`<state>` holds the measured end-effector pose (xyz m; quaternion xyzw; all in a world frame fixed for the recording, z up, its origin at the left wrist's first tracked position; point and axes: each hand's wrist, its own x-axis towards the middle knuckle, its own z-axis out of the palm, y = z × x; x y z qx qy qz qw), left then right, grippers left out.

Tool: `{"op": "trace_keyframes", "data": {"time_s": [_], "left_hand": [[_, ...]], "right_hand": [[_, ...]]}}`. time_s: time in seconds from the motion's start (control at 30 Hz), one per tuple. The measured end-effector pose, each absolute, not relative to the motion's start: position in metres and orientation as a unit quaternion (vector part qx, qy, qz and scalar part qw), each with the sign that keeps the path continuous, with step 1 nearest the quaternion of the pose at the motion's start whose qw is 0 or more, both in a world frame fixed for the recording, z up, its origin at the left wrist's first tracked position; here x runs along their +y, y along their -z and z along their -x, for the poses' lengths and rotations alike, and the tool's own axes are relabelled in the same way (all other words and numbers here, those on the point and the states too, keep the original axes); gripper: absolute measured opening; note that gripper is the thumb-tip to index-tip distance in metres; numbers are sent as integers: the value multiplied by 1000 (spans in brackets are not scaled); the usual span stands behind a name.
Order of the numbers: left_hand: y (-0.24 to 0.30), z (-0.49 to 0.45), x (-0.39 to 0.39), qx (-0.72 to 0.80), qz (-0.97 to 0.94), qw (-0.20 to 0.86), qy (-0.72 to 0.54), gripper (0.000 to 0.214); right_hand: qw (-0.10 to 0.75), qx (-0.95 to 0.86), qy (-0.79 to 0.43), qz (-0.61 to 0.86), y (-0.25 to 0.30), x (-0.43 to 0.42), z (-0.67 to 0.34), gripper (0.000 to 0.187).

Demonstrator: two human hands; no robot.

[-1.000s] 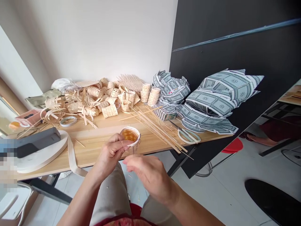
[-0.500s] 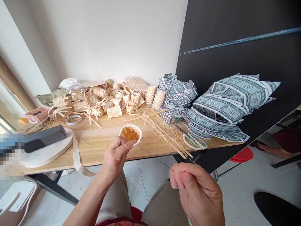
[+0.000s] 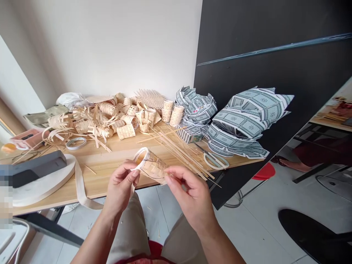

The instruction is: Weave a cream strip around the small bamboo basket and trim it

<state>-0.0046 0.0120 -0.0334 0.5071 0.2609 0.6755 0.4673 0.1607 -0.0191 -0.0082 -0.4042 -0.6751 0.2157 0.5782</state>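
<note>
My left hand (image 3: 121, 189) pinches the white-bound rim of a small woven bamboo cup (image 3: 154, 167), which lies tilted on its side in the air over the table's front edge. Its open mouth faces left and away from me. A dark thread (image 3: 150, 178) loops loosely across the cup's wall. At the cup's base end, my right hand (image 3: 189, 192) has thumb and forefinger closed together, with the thread running toward them. Whether a needle is also between those fingers is too small to tell.
Loose bamboo strips (image 3: 183, 152) and scissors (image 3: 216, 160) lie right of centre. Woven pieces (image 3: 108, 119) heap along the wall, beside folded patterned card shapes (image 3: 242, 124). At left sit a roll of white strap (image 3: 44, 187), a dark box (image 3: 38, 168) and a tape ring (image 3: 76, 143).
My right hand has come from the lower right to the cup's base, and the taut thread has gone slack. The cup has turned from mouth toward me to lying sideways.
</note>
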Motion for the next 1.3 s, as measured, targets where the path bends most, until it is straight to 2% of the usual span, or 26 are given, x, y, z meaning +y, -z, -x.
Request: {"op": "trace_keyframes", "data": {"time_s": [0.2, 0.43, 0.67, 0.83, 0.87, 0.93, 1.03, 1.13, 1.3], "left_hand": [[38, -3, 13, 275, -466, 467, -699, 13], [46, 0, 17, 335, -466, 396, -716, 13], [36, 3, 12, 323, -414, 497, -691, 20], [30, 11, 13, 309, -429, 522, -669, 20], [30, 13, 13, 309, -434, 516, -671, 19], [31, 15, 14, 304, -446, 506, -673, 18], [33, 14, 13, 295, -485, 502, -653, 14], [35, 12, 9, 290, -530, 495, -624, 8], [37, 13, 6, 300, -554, 488, -604, 8]], "right_hand": [[496, -790, -95, 347, 12, -26, -147, 20], [470, -837, -91, 265, 41, -35, -126, 26], [413, -868, -40, 274, 66, -21, -121, 29], [334, -906, -106, 237, 37, -34, -147, 18], [338, -906, -130, 218, 26, -37, -153, 15], [405, -870, -161, 233, 6, -38, -163, 13], [495, -789, -98, 351, -16, -26, -170, 13], [479, -770, -98, 409, -22, -7, -166, 13], [470, -775, -117, 406, -15, 8, -158, 11]]}}
